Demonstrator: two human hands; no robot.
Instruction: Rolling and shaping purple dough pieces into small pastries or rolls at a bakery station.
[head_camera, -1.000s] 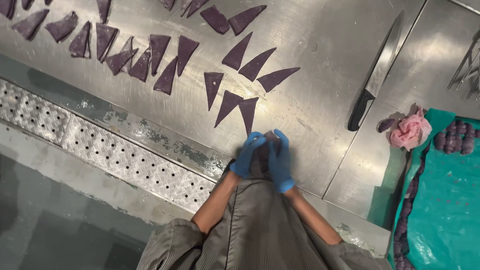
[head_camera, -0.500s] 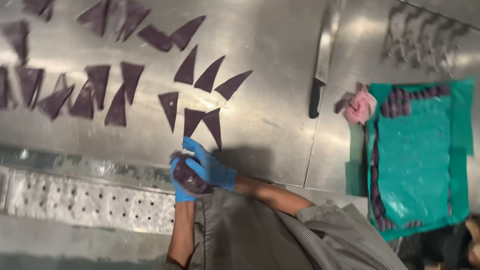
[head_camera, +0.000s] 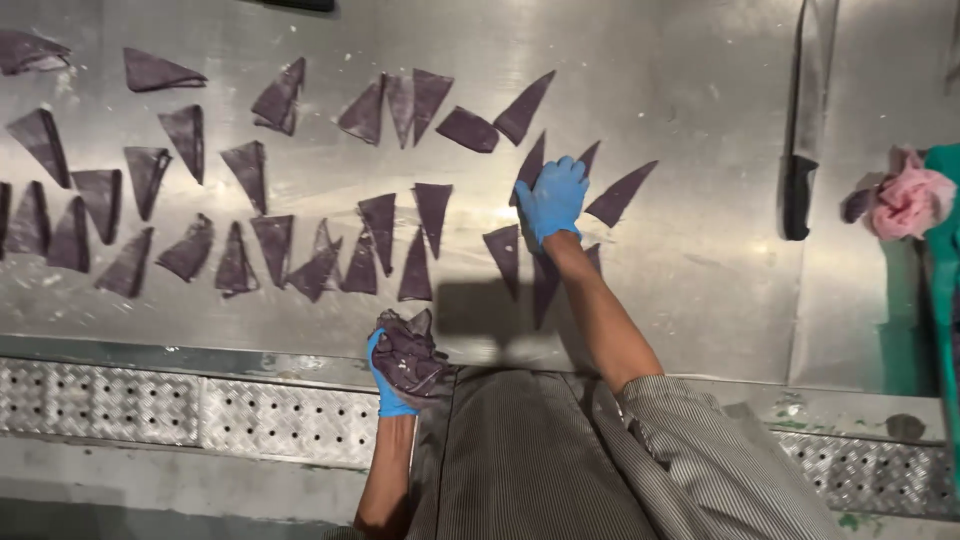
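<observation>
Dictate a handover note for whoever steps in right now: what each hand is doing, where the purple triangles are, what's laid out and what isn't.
Left hand, blue-gloved, holds a stack of dark purple triangular pieces at the near edge of the steel table.
Right hand, blue-gloved, lies flat, pressing on a purple triangle within the rightmost cluster.
Done: many purple triangles lie in rough rows across the table's left and middle.
Left: the stack in the left hand is not yet laid out.
To the right, untouched: a black-handled knife and a pink cloth.
</observation>
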